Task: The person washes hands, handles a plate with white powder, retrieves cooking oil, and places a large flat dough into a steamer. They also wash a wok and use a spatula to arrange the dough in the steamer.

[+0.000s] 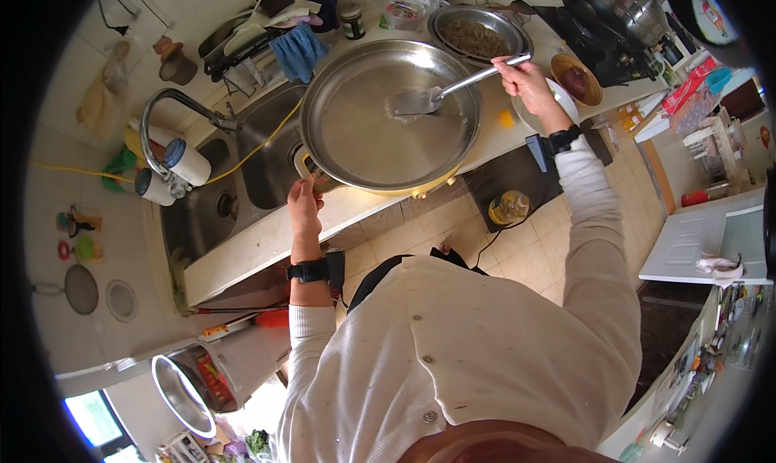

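A wide, round metal electric pan [357,154] with a yellow base stands on the counter in front of me. Thin, cloudy liquid covers its bottom. My right hand [526,84] grips the metal handle of a spatula [418,102], whose flat blade rests in the pan right of its middle. At the pan's lower left side, my left hand [306,205] is closed around the end of a loop-shaped side handle [301,160]. Just beyond the pan, a metal bowl [433,23] contains soaked, brownish noodle-like strands [476,39].
On the left is a double sink [267,178] with a curved faucet [160,108]; a yellow cord [254,148] crosses it. A brown bowl [591,69] with dark red meat and a white plate [561,99] sit at right. An oil bottle [510,207] stands below the counter.
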A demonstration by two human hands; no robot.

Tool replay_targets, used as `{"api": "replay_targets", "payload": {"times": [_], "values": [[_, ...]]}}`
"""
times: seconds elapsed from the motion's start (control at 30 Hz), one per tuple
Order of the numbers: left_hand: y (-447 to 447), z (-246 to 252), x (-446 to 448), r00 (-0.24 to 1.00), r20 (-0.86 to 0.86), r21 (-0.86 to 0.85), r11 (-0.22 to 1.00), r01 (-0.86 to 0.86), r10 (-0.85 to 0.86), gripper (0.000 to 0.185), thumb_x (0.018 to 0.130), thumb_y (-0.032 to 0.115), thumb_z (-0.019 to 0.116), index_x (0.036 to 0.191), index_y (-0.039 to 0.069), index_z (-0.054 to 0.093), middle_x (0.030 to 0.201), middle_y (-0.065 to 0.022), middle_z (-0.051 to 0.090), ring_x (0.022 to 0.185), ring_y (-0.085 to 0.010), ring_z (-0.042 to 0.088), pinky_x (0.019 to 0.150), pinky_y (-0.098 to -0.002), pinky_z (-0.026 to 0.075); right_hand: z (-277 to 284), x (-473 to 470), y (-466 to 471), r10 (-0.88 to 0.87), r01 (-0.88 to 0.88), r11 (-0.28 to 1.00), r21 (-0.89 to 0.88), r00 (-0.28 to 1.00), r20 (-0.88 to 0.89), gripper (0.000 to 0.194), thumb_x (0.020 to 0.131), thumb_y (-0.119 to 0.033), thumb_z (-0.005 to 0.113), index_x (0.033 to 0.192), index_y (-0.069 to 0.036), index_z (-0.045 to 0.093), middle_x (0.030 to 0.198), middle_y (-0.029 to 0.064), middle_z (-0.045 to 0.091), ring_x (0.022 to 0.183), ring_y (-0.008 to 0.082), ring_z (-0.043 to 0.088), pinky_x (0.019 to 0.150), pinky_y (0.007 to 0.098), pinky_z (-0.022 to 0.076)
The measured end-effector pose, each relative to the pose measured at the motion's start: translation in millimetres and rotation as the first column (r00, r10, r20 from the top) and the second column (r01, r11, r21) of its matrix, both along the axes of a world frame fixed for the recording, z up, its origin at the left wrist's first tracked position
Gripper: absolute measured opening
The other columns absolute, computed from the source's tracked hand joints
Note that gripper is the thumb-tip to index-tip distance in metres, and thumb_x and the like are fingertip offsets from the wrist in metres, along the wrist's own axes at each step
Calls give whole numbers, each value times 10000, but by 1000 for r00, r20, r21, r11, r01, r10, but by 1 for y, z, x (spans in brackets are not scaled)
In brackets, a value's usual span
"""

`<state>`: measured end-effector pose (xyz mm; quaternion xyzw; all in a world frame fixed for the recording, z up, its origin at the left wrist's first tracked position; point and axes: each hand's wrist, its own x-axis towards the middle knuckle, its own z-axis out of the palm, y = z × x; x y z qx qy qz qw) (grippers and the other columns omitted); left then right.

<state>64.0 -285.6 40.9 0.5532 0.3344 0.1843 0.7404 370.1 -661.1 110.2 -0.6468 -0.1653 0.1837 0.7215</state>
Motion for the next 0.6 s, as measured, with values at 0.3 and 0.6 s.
{"api": "replay_targets", "payload": {"times": [0.3,0.6], "values": [[0,4,-3,999,-45,80,996,32,-28,114,889,168,572,854,62,597,738,5,593,544,-41,436,452,-177,354,-18,55,27,56,-68,994,-84,989,-136,773,735,-470,717,1310,-51,415,1403,141,361,1321,332,275,1034,570,188],[-1,7,-13,992,118,-136,989,51,-35,60,909,88,524,915,44,563,843,-54,615,632,-102,507,572,-228,454,-53,86,40,61,-93,992,-83,941,-332,967,655,-470,789,1357,-3,314,1405,204,312,1321,400,212,1040,508,217]]}}
